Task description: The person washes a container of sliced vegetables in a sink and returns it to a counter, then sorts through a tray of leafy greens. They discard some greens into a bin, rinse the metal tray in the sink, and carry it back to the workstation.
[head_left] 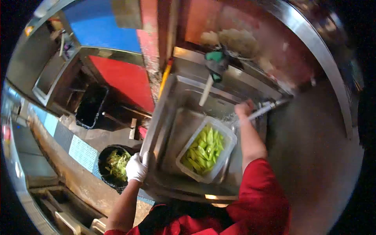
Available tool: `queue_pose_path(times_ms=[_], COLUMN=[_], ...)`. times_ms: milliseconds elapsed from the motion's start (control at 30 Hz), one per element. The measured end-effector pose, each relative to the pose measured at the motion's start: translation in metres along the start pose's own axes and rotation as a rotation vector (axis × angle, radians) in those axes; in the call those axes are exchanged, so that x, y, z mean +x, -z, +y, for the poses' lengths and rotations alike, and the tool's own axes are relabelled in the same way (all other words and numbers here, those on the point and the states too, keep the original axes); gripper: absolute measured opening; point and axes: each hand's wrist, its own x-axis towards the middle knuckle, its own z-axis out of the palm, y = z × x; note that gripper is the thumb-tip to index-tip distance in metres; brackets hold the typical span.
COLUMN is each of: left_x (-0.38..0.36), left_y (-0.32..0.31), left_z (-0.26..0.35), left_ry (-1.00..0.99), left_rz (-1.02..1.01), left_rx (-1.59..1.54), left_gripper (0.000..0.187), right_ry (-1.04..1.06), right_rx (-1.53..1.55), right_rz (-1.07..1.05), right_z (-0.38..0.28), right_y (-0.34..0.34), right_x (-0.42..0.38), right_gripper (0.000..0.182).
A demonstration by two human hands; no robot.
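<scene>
Tub of green veg sits in the sink so the right hand, gripping the sprayer, can rinse it; gloved left hand clamps the sink's front-left rim for support.

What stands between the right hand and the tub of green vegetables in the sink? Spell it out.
Nothing visible. The right hand grips the spray hose at the sink's back edge, just above the tub, with open space between. The gloved left hand rests on the sink's front corner.

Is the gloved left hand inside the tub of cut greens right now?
No, the left hand grips the sink's left rim, well clear of the plastic tub of greens sitting in the basin.
</scene>
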Motion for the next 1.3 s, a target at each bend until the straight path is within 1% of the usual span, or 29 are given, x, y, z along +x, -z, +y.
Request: queue_pose_path(times_ms=[33, 67, 100, 133, 167, 200, 233, 267, 300, 333, 367, 400, 433, 500, 633, 700, 733, 767, 833, 867, 900, 967, 1000, 1033, 1100, 1133, 1233, 1267, 1300], left_x=[0.000, 0.001, 0.002, 0.001, 0.001, 0.001, 0.000, 0.000, 0.001, 0.001, 0.002, 0.003, 0.003, 0.003, 0.003, 0.004, 0.002, 0.001, 0.005, 0.005, 0.005, 0.004, 0.005, 0.006, 0.007, 0.007, 0.007, 0.008, 0.008], left_y=[0.000, 0.000, -0.002, -0.001, 0.001, 0.005, 0.006, 0.005, 0.005, 0.004, 0.003, 0.004, 0.004, 0.005, 0.004, 0.004, 0.004, 0.004, 0.007, 0.007, 0.007, 0.011, 0.011, 0.009, 0.005, 0.005, 0.010, 0.005, 0.004], left_z=[-0.001, -0.003, -0.004, -0.003, -0.002, 0.001, 0.004, 0.002, 0.003, 0.002, 0.000, 0.000, 0.000, 0.001, -0.002, -0.002, -0.003, -0.003, 0.000, -0.001, -0.001, 0.002, 0.003, 0.001, -0.002, -0.003, 0.001, -0.003, -0.003], left_ry=[0.018, 0.018, 0.036, 0.035, 0.030, 0.037, 0.039, 0.044, 0.048, 0.049, 0.051, 0.050, 0.046, 0.044, 0.075, 0.077, 0.071, 0.075, 0.080, 0.075, 0.071, 0.069, 0.063, 0.091, 0.071, 0.071, 0.092, 0.079, 0.056], left_rz=[-0.026, -0.029, -0.027, -0.015, -0.012, -0.021, -0.031, -0.041, -0.041, -0.054, -0.062, -0.056, -0.060, -0.066, -0.089, -0.107, -0.120, -0.123, -0.112, -0.117, -0.120, -0.122, -0.124, -0.153, -0.126, -0.131, -0.170, -0.149, -0.150], left_rx=[0.003, -0.026, -0.041, -0.036, -0.032, -0.041, -0.054, -0.041, -0.024, -0.022, -0.017, -0.016, -0.046, -0.070, -0.061, -0.085, -0.084, -0.076, -0.077, -0.089, -0.098, -0.103, -0.114, -0.096, -0.124, -0.121, -0.096, -0.094, -0.103], left_gripper=[0.046, 0.046, 0.046, 0.046, 0.046, 0.046, 0.046, 0.046, 0.047, 0.047, 0.047, 0.047, 0.047, 0.047, 0.048, 0.048, 0.048, 0.048, 0.048, 0.047, 0.047, 0.047, 0.047, 0.048, 0.049, 0.050, 0.051, 0.051, 0.051], right_ry=[-0.023, 0.004, -0.212, -0.436, -0.425, -0.036, 0.331, 0.216, 0.223, 0.431, 0.474, 0.648, 0.637, 0.598, 0.613, 0.655, 0.696, 0.687, 0.603, 0.580, 0.585, 0.566, 0.692, 0.606, 0.624, 0.647, 0.665, 0.704, 0.725], right_rx=[-0.100, -0.094, -0.214, -0.334, -0.342, -0.483, -0.559, -0.023, 0.188, 0.165, 0.083, 0.062, 0.098, 0.113, 0.100, 0.071, 0.048, 0.042, 0.419, 0.461, 0.462, 0.569, 0.629, 0.665, 0.424, 0.361, 0.237, 0.248, 0.370], right_rz=[0.150, 0.144, 0.603, 1.063, 1.059, 0.295, -0.484, -0.267, 0.204, 0.125, -0.006, -0.081, -0.006, 0.104, 0.115, -0.072, 0.002, 0.004, -0.271, -0.277, -0.279, -0.070, 0.209, 0.198, 0.253, 0.148, 0.101, 0.138, 0.143], right_z=[0.004, -0.006, -0.016, -0.023, -0.036, -0.057, -0.079, -0.103, -0.139, -0.159, -0.187, -0.201, -0.219, -0.238, -0.247, -0.248, -0.246, -0.243, -0.246, -0.247, -0.252, -0.263, -0.274, -0.285, -0.294, -0.297, -0.299, -0.299, -0.292], right_y=[-0.013, -0.044, -0.090, -0.117, -0.107, -0.083, -0.070, -0.089, -0.070, -0.088, -0.049, -0.042, -0.046, -0.057, -0.043, -0.038, -0.034, -0.028, -0.008, 0.007, 0.005, -0.008, -0.053, -0.060, -0.057, -0.058, -0.055, -0.063, -0.063], right_x=[0.012, 0.029, 0.050, 0.060, 0.056, 0.043, 0.024, -0.009, -0.074, -0.077, -0.109, -0.112, -0.115, -0.100, -0.089, -0.093, -0.100, -0.105, -0.119, -0.129, -0.130, -0.128, -0.102, -0.091, -0.077, -0.081, -0.082, -0.087, -0.104], right_gripper=[0.037, 0.037, 0.037, 0.037, 0.037, 0.050, 0.069, 0.074, 0.072, 0.080, 0.081, 0.082, 0.077, 0.075, 0.073, 0.075, 0.068, 0.068, 0.057, 0.047, 0.047, 0.050, 0.056, 0.064, 0.070, 0.077, 0.080, 0.081, 0.083])
